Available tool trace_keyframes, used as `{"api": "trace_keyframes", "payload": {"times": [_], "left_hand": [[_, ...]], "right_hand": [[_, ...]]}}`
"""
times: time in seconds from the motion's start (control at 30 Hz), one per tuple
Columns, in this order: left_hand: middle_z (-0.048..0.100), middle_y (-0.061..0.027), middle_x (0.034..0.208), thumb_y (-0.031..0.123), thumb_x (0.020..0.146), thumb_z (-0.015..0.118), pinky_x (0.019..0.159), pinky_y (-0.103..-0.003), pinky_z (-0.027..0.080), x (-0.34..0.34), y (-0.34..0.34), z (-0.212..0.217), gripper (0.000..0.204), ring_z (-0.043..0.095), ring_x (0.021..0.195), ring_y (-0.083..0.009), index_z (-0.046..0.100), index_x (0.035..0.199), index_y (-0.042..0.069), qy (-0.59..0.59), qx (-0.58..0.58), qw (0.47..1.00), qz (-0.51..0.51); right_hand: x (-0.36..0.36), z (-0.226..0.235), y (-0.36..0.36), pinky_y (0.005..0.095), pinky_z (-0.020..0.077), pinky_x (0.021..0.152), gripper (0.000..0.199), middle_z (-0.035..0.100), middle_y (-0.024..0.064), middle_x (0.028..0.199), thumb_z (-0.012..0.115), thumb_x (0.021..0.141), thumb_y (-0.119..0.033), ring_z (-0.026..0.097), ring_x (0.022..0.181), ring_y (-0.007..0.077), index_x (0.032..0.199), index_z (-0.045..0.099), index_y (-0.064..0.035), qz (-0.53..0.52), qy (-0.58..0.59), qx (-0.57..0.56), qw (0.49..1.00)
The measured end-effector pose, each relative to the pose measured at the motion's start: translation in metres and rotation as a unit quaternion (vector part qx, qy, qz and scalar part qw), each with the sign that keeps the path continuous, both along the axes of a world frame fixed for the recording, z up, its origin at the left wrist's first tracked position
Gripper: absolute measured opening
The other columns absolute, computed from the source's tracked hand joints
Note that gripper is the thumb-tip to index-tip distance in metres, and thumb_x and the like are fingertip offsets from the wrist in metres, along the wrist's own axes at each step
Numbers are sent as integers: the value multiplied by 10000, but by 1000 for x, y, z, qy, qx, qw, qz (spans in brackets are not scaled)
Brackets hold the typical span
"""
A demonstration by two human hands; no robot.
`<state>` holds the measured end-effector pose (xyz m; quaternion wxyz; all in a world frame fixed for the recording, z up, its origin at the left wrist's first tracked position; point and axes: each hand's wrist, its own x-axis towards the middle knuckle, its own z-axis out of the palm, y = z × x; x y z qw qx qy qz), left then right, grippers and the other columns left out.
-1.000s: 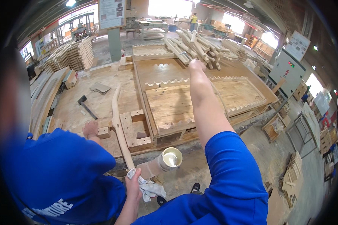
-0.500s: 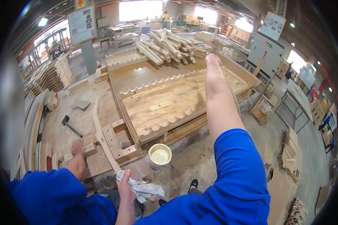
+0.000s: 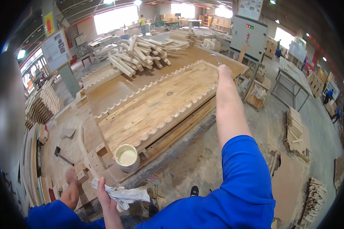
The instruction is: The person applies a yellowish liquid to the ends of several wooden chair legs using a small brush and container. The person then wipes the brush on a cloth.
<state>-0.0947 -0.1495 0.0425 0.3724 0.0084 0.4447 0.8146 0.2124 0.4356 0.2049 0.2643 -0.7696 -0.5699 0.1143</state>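
Rag (image 3: 124, 195), limp and light, hung bunched in the near left hand (image 3: 103, 191); far right hand (image 3: 224, 71) was clamped on a thin metal tool (image 3: 215, 57) above the worktop (image 3: 156, 103).

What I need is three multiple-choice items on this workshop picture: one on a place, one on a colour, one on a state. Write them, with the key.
1. The pot of pale liquid stands:
A) on the timber pile
B) on the floor by the shoe
C) at the near corner of the scalloped wooden panel

2. The sleeve of the arm whose right hand holds a thin metal piece is:
A) blue
B) red
C) green

3. The left hand is:
A) open and empty
B) shut on a white rag
C) holding a hammer

Key:
1 C, the pot sits by the panel's near corner.
2 A, the sleeve is plainly blue.
3 B, the rag hangs from its grip.
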Motion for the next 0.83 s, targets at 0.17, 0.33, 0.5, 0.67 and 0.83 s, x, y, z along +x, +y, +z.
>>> {"api": "trace_keyframes", "payload": {"times": [0.17,0.33,0.5,0.67,0.83], "left_hand": [[658,-81,1011,287,884,569,753,-381,537,-17,51,-3,331,648,868,-233,575,1118,53,7,23,996,-87],[663,-82,1005,293,889,567,686,-391,552,14,111,34,311,657,813,-234,590,1095,62,3,14,997,-74],[669,-79,969,296,884,580,663,-384,556,35,158,44,296,659,765,-230,599,1065,62,27,2,999,-33],[660,-83,1007,293,876,593,685,-380,558,32,169,50,313,657,807,-228,592,1082,57,55,-29,997,-35],[650,-83,1042,300,873,598,717,-386,558,34,203,50,353,652,859,-236,575,1124,54,32,-14,997,-63]], "right_hand": [[85,-4,46,387,489,860,330,669,158,1015,430,894,-217,603,1082,239,1031,671,-38,136,-111,-105,979],[89,-59,76,412,507,782,329,667,179,991,468,875,-245,643,943,294,1003,663,-12,154,-73,-97,981],[165,-70,97,431,457,915,387,574,139,1240,403,922,-282,561,1135,300,1170,610,-68,25,-67,-51,996],[240,-84,105,418,461,913,376,577,127,1242,389,924,-260,555,1146,301,1158,626,-85,-58,-65,-83,993],[301,-89,120,561,449,874,451,561,198,1237,461,926,-388,580,1108,325,1325,485,-179,-2,233,-171,957]]}}
